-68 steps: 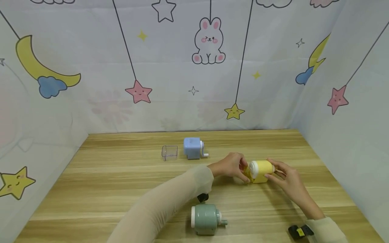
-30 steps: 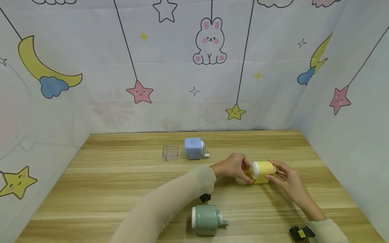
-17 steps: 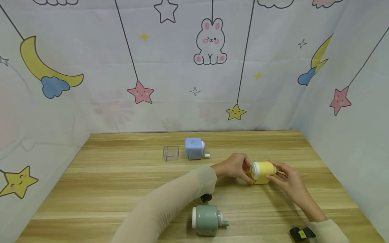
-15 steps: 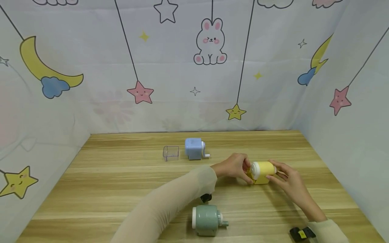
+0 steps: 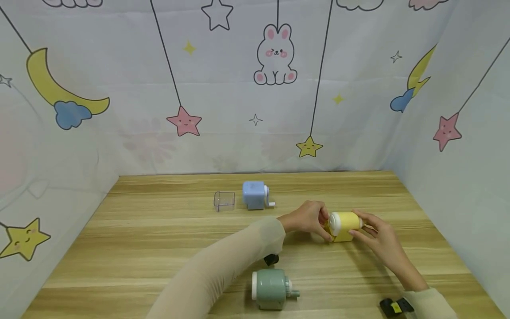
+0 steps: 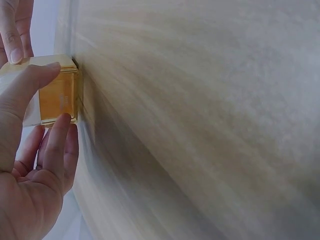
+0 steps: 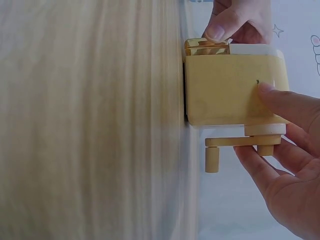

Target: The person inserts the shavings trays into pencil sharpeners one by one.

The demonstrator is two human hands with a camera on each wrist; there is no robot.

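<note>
A yellow hand-crank pencil sharpener [image 5: 345,223] stands upright on the table at right of centre. My left hand [image 5: 307,217] pinches its clear amber shavings drawer [image 6: 59,95] between thumb and fingers, at the white-faced end. In the right wrist view, that drawer [image 7: 202,48] sits against the yellow body; how deep it goes is hidden. From the other end my right hand [image 5: 380,237] grips the sharpener, with the thumb on its side and the fingers behind, near the crank [image 7: 230,142]. The crank handle hangs down toward the table.
A blue crank sharpener [image 5: 253,195] stands at the back, with a clear empty drawer [image 5: 224,201] to its left. Near the front is a green sharpener [image 5: 271,289], close to my left sleeve [image 5: 223,266]. A printed cloth [image 5: 223,88] walls the wooden table [image 5: 159,221].
</note>
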